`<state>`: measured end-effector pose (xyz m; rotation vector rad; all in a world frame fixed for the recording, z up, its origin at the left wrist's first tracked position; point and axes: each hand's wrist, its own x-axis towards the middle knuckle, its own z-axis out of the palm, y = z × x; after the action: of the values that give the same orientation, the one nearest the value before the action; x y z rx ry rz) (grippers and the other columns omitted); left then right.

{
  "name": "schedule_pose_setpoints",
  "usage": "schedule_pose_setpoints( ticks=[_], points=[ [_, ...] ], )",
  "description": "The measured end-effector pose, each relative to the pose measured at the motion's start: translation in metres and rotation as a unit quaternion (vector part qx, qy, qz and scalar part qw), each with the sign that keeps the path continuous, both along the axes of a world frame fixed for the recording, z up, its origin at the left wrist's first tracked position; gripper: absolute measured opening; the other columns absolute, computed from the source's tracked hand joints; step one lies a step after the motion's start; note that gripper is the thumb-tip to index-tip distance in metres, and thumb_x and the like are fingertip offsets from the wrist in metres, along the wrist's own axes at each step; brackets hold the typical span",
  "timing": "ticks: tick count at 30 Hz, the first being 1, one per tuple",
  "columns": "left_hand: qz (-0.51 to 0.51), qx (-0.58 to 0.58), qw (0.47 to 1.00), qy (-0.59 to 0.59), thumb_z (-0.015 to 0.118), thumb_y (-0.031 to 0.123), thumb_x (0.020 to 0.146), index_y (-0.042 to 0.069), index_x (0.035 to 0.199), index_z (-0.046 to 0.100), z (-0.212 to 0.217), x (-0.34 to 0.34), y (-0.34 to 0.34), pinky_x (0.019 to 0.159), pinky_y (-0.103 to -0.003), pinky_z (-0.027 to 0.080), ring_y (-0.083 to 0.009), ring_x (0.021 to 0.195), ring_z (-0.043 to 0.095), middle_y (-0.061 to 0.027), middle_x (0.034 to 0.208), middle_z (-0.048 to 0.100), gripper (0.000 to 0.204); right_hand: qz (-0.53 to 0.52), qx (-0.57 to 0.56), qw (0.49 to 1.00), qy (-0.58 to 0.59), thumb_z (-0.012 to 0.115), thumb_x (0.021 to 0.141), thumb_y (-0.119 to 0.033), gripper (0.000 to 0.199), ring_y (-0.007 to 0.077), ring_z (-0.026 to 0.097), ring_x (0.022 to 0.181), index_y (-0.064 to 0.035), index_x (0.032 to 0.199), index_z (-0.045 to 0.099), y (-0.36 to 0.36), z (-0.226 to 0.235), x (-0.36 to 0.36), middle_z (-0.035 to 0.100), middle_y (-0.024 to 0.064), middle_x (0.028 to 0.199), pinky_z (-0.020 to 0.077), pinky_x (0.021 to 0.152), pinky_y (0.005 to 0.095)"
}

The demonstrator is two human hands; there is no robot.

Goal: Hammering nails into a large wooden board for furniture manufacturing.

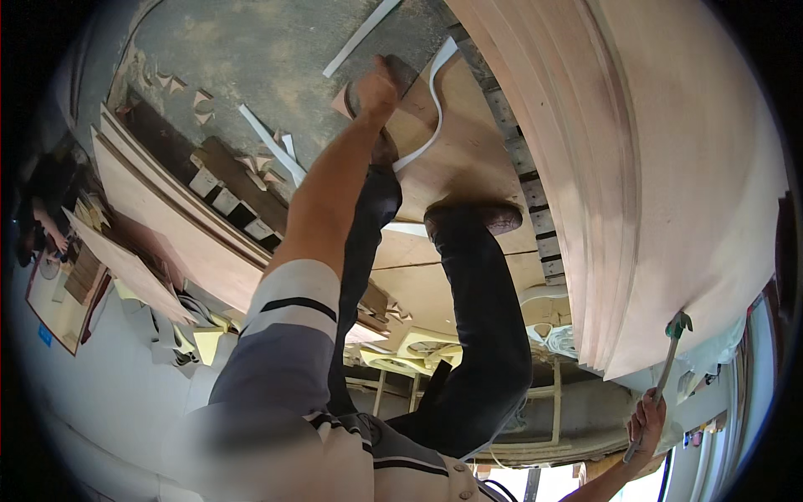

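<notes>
My left arm stretches forward over the floor, and my left hand (378, 90) is closed, its fingers curled. Beside that hand is a small pinkish, curved-edged piece (342, 101); whether the fingers grip it is not clear. Low on the right, my right hand (647, 420) wraps round the handle of a hammer (670, 356), held with its greenish head up. The head overlaps the lower edge of a tall stack of curved plywood sheets (585, 184); I cannot tell if it touches. A wavy white strip (437, 92) lies by my feet on a flat plywood sheet (464, 125).
More plywood sheets (167, 209) lean at the left. White strips (360, 38) and triangular wood offcuts (202, 102) are scattered over the grey floor (251, 50). Slatted pallet edges (520, 155) run beneath the right stack. At the far left, another person's hand (57, 238) shows.
</notes>
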<state>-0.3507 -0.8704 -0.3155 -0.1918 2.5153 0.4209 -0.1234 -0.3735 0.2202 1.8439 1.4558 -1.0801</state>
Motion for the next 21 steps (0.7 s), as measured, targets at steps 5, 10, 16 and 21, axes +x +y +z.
schedule_pose_setpoints(
  ticks=[5,10,16,21],
  points=[
    [0.148,0.028,0.985,0.085,0.049,0.021,0.084,-0.007,0.114,0.04,0.044,0.078,-0.107,0.072,-0.049,0.046,-0.0459,0.084,0.058,-0.0317,0.091,0.059,0.043,-0.021,-0.061,0.998,0.007,0.057,0.088,-0.019,0.01,0.0035,0.027,0.032,-0.0135,0.093,0.05,-0.051,-0.033,0.001,0.036,-0.0071,0.054,0.0217,0.027,0.0195],
    [0.479,0.372,0.753,-0.256,0.044,0.021,0.087,0.01,0.081,0.043,0.189,0.145,0.084,0.036,-0.029,0.036,-0.0166,0.048,0.047,-0.0089,0.064,0.049,0.013,0.082,-0.023,0.994,0.071,0.056,0.083,-0.023,0.018,0.0075,0.039,0.036,-0.0119,0.073,0.046,0.013,-0.004,0.044,0.04,-0.0031,0.051,0.0314,0.033,0.0236],
    [0.462,0.464,0.634,-0.41,0.048,0.025,0.09,0.019,0.076,0.047,0.368,0.114,0.078,0.037,-0.018,0.028,-0.0059,0.044,0.036,0.0055,0.058,0.042,0.015,0.254,0.041,0.944,0.208,0.058,0.072,-0.016,0.048,0.0154,0.049,0.056,0.0118,0.109,0.047,0.001,-0.106,0.08,0.052,0.0075,0.07,0.0429,0.048,0.036],
    [0.288,0.478,0.727,-0.4,0.048,0.024,0.09,0.015,0.078,0.046,0.511,0.089,0.152,0.036,-0.02,0.024,-0.0079,0.043,0.033,0.002,0.058,0.039,0.015,-0.009,0.117,0.988,0.103,0.052,0.072,-0.014,0.031,0.0276,0.06,0.058,0.0105,0.089,0.058,-0.015,-0.068,0.097,0.059,0.0177,0.066,0.0478,0.049,0.0409]
  ],
)
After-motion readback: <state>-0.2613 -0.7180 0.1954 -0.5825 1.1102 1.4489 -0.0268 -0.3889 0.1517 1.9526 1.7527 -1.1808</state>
